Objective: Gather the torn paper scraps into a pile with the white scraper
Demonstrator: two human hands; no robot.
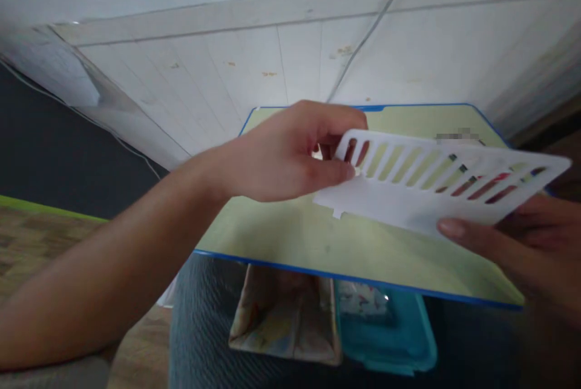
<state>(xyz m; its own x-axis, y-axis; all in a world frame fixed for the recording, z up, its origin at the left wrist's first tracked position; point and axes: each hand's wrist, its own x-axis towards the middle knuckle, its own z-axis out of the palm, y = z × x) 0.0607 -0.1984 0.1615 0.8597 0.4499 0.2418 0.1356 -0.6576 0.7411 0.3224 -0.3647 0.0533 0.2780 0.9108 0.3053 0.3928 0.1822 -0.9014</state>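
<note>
A white plastic panel (393, 196) with a row of slanted slots is held up above a small table. At its left end, my left hand (299, 153) pinches it between thumb and fingers. My right hand (521, 244) grips the right end, the thumb lying along the lower front edge and the other fingers partly hidden behind the panel. A small tab sticks out from the panel's lower left edge. Through the slots on the right, dark and red bits show behind it; I cannot make out what they are.
The pale yellow-green table (281, 238) has a blue rim. Below its front edge are a fabric-covered box (284, 340) and a teal plastic container (399, 340) holding a clear bag (363, 301). A white panelled wall (190, 80) with a cable (376, 23) stands behind.
</note>
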